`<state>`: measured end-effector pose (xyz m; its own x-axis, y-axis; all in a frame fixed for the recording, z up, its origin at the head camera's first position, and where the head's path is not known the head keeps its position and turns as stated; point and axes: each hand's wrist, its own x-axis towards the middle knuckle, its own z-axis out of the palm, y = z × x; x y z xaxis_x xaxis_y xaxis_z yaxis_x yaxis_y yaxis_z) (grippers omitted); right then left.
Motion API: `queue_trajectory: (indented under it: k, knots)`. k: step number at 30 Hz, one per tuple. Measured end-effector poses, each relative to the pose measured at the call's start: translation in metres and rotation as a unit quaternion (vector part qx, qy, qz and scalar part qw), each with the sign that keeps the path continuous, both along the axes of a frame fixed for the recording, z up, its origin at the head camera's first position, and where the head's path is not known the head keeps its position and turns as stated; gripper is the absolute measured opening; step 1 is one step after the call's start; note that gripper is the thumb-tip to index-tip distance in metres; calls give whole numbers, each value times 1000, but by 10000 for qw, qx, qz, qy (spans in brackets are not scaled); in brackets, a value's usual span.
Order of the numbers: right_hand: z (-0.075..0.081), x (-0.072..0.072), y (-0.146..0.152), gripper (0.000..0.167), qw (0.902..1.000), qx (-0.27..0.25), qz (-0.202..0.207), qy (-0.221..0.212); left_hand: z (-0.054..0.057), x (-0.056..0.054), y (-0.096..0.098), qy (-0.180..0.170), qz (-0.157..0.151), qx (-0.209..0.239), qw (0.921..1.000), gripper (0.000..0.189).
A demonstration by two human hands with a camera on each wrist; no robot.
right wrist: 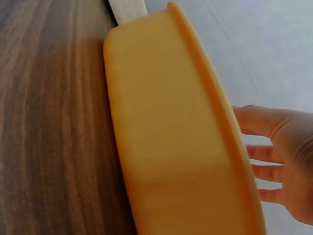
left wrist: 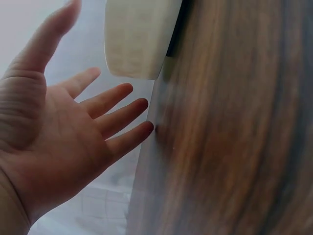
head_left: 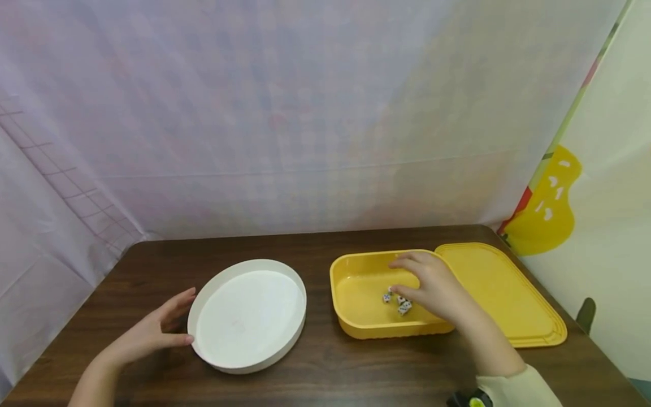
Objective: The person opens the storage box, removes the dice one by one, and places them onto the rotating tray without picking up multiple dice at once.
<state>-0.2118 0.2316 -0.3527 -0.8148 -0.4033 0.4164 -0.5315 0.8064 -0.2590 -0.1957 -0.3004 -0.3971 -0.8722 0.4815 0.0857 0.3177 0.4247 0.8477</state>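
Note:
A round white tray with a low rim lies on the dark wooden table. My left hand is beside its left rim, fingers spread and palm bare in the left wrist view. To the right stands a yellow plastic box, and several small white dice lie together on its floor. Over the box's right part hovers my right hand, thumb and fingers apart above the dice, holding nothing. In the right wrist view the box's side wall covers the fingertips.
A yellow lid lies flat on the table at the right, close against the box. Behind the table hangs a pale patterned curtain. A dark rounded object shows past the table's right edge.

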Motion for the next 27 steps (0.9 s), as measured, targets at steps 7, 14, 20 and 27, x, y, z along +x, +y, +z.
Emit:
queue_trajectory:
  k: [7, 14, 20, 27]
  knots:
    - [-9, -4, -1, 36, 9994, 47, -102, -342, 0, -1, 1, -270, -75, -6, 9996, 85]
    - [-18, -6, -2, 34, 9984, 81, -82, -545, -1, -1, 1, -352, -97, -106, 9993, 85]
    - [-25, -7, -2, 35, 9970, 126, -140, -756, -2, -1, 3, -403, -81, -121, 9991, 85]
    - [-28, -9, -2, 30, 9966, 268, -136, -771, -1, -1, 2, -470, -31, -249, 9986, 86]
